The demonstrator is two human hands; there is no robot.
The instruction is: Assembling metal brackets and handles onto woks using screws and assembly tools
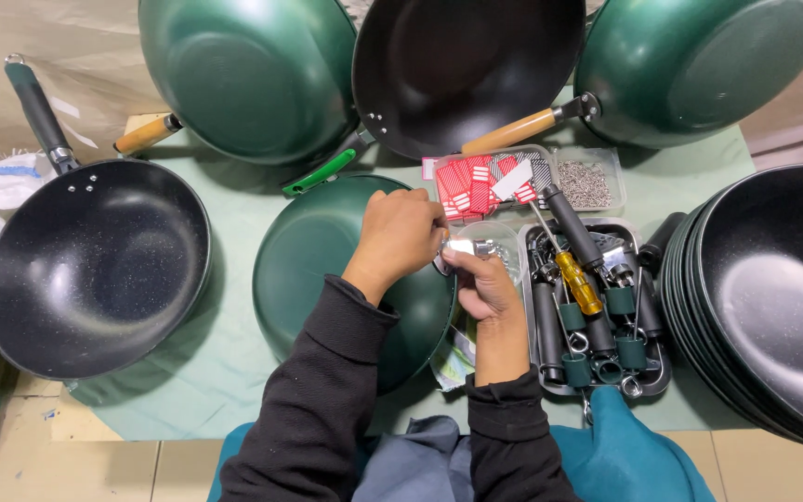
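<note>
Metal bracket (469, 247) pinched over a tray (659, 381) of black handles (546, 327).

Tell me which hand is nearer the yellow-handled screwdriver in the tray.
Right. The right hand sits just left of the screwdriver, beside the tray; the left hand is farther left, over the upturned green pan.

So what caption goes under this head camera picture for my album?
Two hands, left and right, pinch a small metal fitting over an upturned green wok.
</note>
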